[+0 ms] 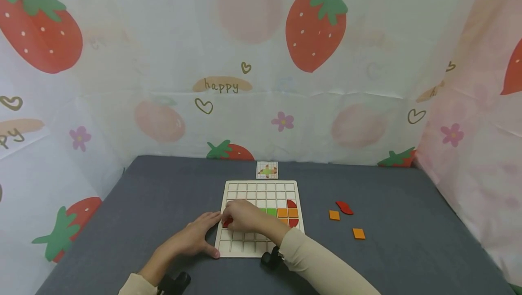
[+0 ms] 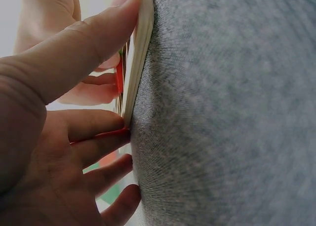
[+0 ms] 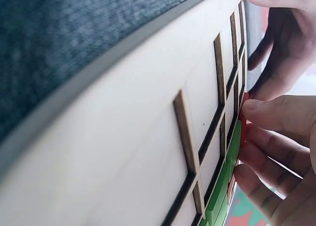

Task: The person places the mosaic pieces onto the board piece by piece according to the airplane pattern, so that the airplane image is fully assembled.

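A person works at a wooden grid board point(image 1: 261, 188) that lies flat on a dark grey tabletop point(image 1: 387, 258), near its front middle. The right hand point(image 1: 243, 215) reaches across the board's left half with its fingers curled down, pinching a small red piece point(image 1: 227, 221) at the board's left side; in the right wrist view the fingertips point(image 3: 256, 110) press that red piece point(image 3: 244, 118) against the grid just beside a green tile point(image 3: 224, 186). The left hand point(image 1: 195, 239) rests on the tabletop at the board's left edge, fingers straight and relaxed, gripping nothing: its thumb point(image 2: 94, 43) lies along the board's thin wooden edge point(image 2: 140, 43) while the other fingers point(image 2: 98, 142) touch the edge farther along. On the board, a row holds 2 green tiles point(image 1: 269, 212) and 2 orange tiles point(image 1: 287, 212) side by side, with a red curved piece point(image 1: 291, 204) just above the orange ones and another red piece point(image 1: 293, 222) just below them. A small pattern card point(image 1: 267, 170) lies just behind the board. To the right of the board, well apart from both hands, 2 loose orange squares point(image 1: 334, 215) point(image 1: 358, 233) and 1 loose red wavy piece point(image 1: 344, 207) lie on the tabletop. A strawberry-printed cloth point(image 1: 316, 27) hangs behind and to both sides.
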`<act>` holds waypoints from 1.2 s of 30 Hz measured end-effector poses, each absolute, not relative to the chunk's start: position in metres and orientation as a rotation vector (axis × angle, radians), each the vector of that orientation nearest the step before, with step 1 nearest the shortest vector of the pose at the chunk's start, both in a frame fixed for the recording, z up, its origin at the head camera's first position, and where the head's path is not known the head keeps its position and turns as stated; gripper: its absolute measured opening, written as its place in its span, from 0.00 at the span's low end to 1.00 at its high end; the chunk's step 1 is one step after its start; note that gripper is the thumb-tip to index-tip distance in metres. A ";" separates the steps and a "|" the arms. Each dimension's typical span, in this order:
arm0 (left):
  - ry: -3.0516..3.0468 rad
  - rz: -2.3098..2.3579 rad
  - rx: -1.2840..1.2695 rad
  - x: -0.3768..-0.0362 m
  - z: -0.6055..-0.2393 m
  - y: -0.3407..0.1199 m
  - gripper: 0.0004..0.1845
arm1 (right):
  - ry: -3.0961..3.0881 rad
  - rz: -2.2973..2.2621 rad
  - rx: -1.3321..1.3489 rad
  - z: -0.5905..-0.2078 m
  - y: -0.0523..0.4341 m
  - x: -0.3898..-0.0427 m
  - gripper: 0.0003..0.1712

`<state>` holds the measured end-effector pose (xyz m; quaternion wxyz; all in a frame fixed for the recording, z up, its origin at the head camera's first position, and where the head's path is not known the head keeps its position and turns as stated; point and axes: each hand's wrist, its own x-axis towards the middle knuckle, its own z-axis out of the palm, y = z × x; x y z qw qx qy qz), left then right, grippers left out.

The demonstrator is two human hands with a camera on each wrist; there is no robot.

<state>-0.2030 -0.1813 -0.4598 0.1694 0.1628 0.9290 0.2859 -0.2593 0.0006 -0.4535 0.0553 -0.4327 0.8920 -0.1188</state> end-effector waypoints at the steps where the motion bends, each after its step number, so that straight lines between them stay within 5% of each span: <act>1: 2.641 0.813 0.463 -0.203 -0.460 -0.181 0.55 | 2.708 -0.365 -1.314 -0.453 0.001 -0.259 0.09; 36: 2.644 0.800 0.497 -0.205 -0.464 -0.185 0.55 | 2.724 -0.432 -1.271 -0.447 0.014 -0.258 0.10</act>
